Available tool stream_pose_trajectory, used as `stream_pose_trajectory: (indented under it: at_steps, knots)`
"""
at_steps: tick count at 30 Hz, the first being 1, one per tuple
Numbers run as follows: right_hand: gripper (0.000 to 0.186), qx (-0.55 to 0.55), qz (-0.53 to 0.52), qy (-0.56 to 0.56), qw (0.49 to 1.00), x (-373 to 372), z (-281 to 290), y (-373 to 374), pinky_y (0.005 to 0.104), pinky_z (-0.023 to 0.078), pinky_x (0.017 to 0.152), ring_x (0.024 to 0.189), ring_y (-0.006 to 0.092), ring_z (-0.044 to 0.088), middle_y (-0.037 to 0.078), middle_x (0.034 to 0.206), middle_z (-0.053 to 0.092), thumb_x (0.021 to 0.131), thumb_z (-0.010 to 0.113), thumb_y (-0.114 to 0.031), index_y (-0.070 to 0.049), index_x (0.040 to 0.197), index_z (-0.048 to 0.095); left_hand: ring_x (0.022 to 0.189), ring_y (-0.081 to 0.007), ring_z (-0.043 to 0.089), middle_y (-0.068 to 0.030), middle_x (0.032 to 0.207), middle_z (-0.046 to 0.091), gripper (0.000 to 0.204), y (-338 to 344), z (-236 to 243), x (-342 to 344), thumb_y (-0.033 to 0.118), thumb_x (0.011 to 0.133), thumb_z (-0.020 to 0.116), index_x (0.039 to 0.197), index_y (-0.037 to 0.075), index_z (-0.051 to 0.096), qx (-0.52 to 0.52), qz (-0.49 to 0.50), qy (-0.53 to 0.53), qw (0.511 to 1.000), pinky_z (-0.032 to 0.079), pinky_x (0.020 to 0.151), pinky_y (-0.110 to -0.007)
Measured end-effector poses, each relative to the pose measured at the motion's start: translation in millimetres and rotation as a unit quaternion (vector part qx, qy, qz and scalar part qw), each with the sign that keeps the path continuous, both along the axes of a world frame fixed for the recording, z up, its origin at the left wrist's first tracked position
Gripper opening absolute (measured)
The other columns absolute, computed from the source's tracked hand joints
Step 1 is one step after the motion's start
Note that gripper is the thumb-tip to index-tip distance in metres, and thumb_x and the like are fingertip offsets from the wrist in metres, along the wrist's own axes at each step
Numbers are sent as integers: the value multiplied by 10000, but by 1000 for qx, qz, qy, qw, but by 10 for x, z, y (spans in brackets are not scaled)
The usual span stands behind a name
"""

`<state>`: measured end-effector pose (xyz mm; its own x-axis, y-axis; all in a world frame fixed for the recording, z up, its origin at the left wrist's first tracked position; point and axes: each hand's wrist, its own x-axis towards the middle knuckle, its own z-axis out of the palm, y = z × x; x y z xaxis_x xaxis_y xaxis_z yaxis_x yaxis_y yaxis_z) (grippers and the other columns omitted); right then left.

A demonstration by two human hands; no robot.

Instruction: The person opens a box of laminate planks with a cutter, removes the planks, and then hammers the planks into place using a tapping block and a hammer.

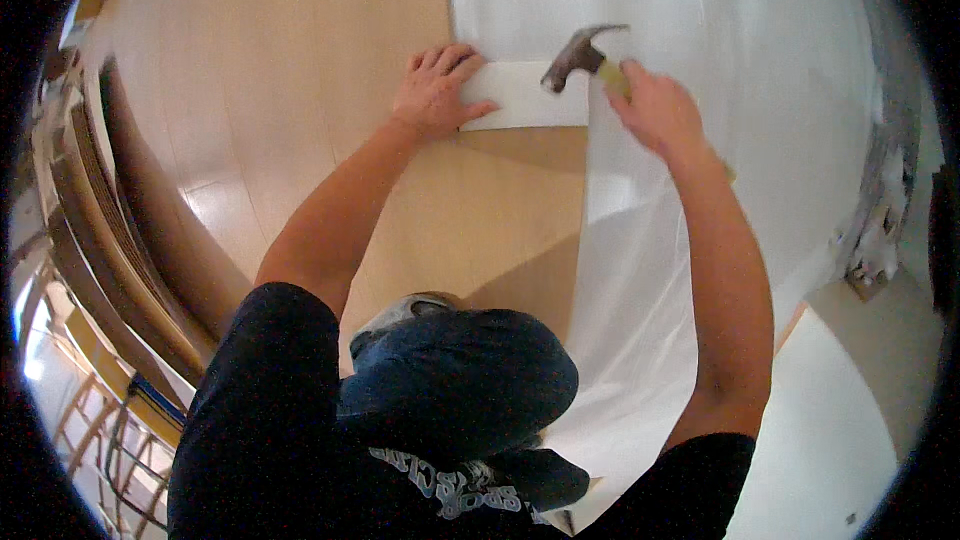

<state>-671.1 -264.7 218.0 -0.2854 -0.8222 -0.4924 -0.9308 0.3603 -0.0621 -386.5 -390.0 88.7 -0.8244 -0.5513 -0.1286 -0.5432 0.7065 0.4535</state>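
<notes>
My right hand [660, 112] is wrapped round the yellow-green handle of a claw hammer [574, 58]. The hammer's dark metal head points left, over the right end of a short white flat piece [530, 98]. My left hand [438, 92] lies with fingers spread at the left end of that piece, its thumb on the white surface and its palm by the wood-look floor planks [290, 70]. A light wood plank [510, 180] borders the near side of the white piece. Whether the hammer head touches anything cannot be made out.
White sheet underlay [740, 50] spreads to the right of the planks. Stacked boards [100, 210] line the left side, with a metal-framed rack [120, 440] below them. My bent knee [470, 360] and shoe [400, 315] are close in front. A white panel [830, 420] lies at lower right.
</notes>
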Motion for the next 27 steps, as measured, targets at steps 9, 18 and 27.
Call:
stream_pose_trajectory:
  at_steps: [9,18,27]
  knots:
    - [237,143,183,87,969,184,-259,-1176,512,561,818,952,378,695,164,1009,718,922,572,-163,-114,1142,641,1351,-235,447,-30,1428,526,679,-20,146,216,627,864,655,1375,185,581,14,-11,17,1000,340,1115,-449]
    - [332,11,5,105,994,-60,-412,-1719,524,550,861,1013,401,679,228,1073,699,899,616,-163,-117,1227,629,1372,-260,439,-46,1446,520,707,-153,-299,190,644,873,638,1381,157,579,26,-11,58,998,335,1129,-470]
    - [306,92,121,104,983,-365,-384,-1836,523,544,877,981,417,688,225,1027,715,904,592,-155,-87,1200,630,1384,-263,426,-42,1462,505,729,-325,-318,-118,655,869,637,1414,179,550,24,-24,47,998,320,1139,-473]
